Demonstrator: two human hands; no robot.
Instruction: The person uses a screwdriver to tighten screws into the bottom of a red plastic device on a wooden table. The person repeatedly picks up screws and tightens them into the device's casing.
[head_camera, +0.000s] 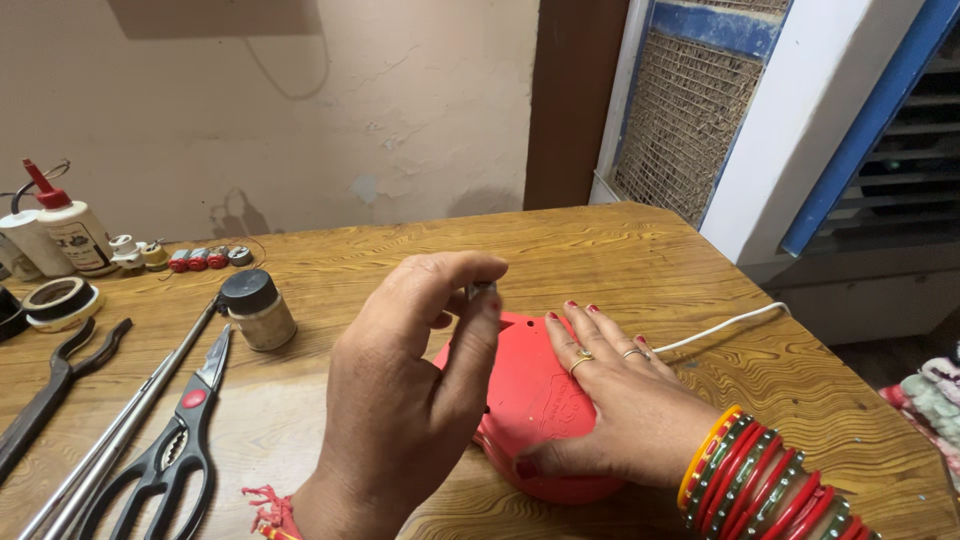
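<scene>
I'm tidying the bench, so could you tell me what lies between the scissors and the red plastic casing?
In the head view, the left hand is between the scissors and the red plastic casing; otherwise bare wooden table.

At frame centre I see a red round plastic housing under the right hand, whose nails are dark red. Its wrist carries red, green and orange bangles. A white cord crosses the brown wood-grain table. At left: black-handled scissors, a black-capped jar, a white red-nozzled bottle.
</scene>
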